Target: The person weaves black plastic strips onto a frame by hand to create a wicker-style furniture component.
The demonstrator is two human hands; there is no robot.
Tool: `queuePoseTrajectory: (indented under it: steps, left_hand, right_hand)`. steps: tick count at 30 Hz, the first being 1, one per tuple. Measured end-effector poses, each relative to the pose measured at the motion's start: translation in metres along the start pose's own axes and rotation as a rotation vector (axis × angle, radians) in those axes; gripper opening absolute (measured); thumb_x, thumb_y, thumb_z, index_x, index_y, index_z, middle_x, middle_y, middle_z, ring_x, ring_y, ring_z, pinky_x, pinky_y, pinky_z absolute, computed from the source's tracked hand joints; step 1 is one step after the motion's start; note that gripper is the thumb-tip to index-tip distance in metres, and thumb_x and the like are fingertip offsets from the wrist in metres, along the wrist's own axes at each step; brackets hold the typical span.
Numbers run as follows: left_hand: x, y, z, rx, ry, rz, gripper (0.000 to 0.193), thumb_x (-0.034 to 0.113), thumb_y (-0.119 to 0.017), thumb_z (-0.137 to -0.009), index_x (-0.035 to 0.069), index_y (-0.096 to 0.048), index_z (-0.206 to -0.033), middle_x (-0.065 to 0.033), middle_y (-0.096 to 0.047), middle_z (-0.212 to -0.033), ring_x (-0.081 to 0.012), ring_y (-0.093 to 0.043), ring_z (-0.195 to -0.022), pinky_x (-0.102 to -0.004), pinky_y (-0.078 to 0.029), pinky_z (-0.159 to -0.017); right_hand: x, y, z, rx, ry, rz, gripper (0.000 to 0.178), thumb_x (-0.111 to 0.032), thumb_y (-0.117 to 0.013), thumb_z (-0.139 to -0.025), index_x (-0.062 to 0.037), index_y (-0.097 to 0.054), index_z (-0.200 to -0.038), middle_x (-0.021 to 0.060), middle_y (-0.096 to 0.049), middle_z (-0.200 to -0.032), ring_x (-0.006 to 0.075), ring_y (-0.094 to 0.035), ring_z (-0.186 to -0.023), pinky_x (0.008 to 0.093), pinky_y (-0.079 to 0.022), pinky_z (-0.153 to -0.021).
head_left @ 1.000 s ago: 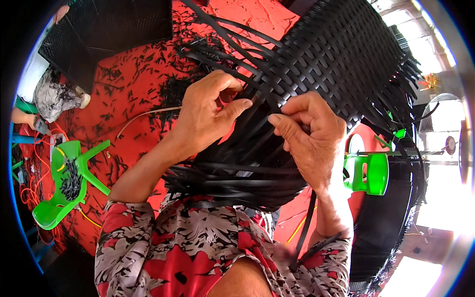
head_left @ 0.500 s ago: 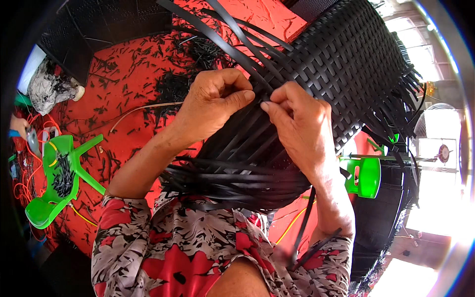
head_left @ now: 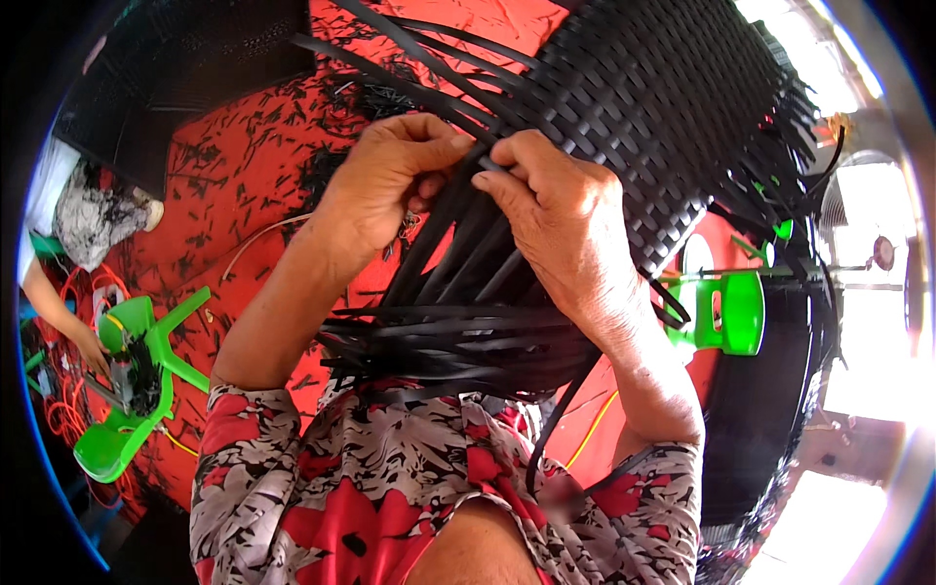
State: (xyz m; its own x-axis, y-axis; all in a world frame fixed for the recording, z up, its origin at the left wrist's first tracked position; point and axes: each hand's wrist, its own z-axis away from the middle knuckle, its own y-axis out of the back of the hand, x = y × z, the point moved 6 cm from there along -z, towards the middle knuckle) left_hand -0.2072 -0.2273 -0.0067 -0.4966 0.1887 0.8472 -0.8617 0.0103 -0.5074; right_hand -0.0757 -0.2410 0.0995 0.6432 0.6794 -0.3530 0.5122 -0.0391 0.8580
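A black woven panel of flat plastic strips [head_left: 663, 117] slants across the upper right, its weave tight. From its near-left edge, long loose strips run up and left past my hands, and more hang down in a bundle [head_left: 448, 341] in front of my body. My left hand [head_left: 380, 175] is closed, thumb and forefinger pinching a black strip at the panel's edge. Just beside it, my right hand [head_left: 565, 210] pinches a strip at the same crossing, thumb and forefinger drawn together. The fingertips partly hide the strip ends.
Black scraps litter the red floor covering [head_left: 234, 166]. At left, another person's hand [head_left: 93, 351] reaches to a green stool-like seat [head_left: 107, 453] holding dark pieces, near tangled orange cords [head_left: 63, 414]. A green chair [head_left: 743, 314] stands at right, beside dark woven work.
Both hands have shifted slightly left, and my left hand has turned, its thumb now over the strip. The panel has shifted slightly left too. The other person's hand has moved onto the green seat.
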Motion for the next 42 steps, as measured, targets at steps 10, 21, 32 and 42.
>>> queuePoseTrajectory:
  steps: [10, 21, 32, 42]
  left_hand:
    - [0.046, 0.03, -0.039, -0.136, -0.223, 0.086, 0.005, 0.009, -0.062, -0.09, 0.005, -0.064, -0.092, -0.0069, -0.064, -0.082, -0.0154, -0.057, -0.066, -0.0248, -0.038, -0.052]
    - [0.154, 0.124, -0.093, 0.097, -0.514, -0.113, 0.004, 0.003, -0.061, -0.092, 0.002, -0.063, -0.096, -0.0116, -0.067, -0.094, -0.0179, -0.062, -0.079, -0.0267, -0.048, -0.066]
    - [0.204, 0.089, 0.029, 0.797, -1.436, -0.538, 0.013, 0.002, -0.062, -0.087, -0.01, -0.06, -0.092, -0.0209, -0.064, -0.089, -0.0304, -0.067, -0.086, -0.0388, -0.058, -0.073]
    - [0.042, -0.15, 0.064, -0.558, -0.867, -1.054, 0.029, 0.019, -0.078, -0.08, -0.004, -0.063, -0.089, -0.0159, -0.062, -0.084, -0.024, -0.06, -0.07, -0.0339, -0.05, -0.063]
  right_hand:
    - [0.03, 0.115, 0.081, 0.132, -0.103, 0.254, 0.019, -0.008, -0.078, -0.071, 0.0, -0.069, -0.086, 0.0096, -0.068, -0.085, 0.0278, -0.065, -0.079, 0.0361, -0.051, -0.07]
    - [0.08, 0.112, 0.11, 0.195, -0.365, -0.181, 0.018, -0.002, -0.071, -0.081, -0.0006, -0.067, -0.098, 0.0092, -0.067, -0.096, 0.0123, -0.062, -0.07, 0.0253, -0.049, -0.062]
    - [0.08, 0.094, 0.126, 0.209, -0.208, -0.219, 0.015, 0.0, -0.073, -0.078, -0.0005, -0.069, -0.092, 0.0093, -0.062, -0.101, 0.0171, -0.063, -0.078, 0.0282, -0.051, -0.065]
    - [0.097, 0.085, 0.137, -0.017, -0.14, -0.528, 0.018, -0.002, -0.074, -0.076, -0.0023, -0.06, -0.087, 0.0095, -0.06, -0.108, 0.0136, -0.059, -0.067, 0.0277, -0.049, -0.06]
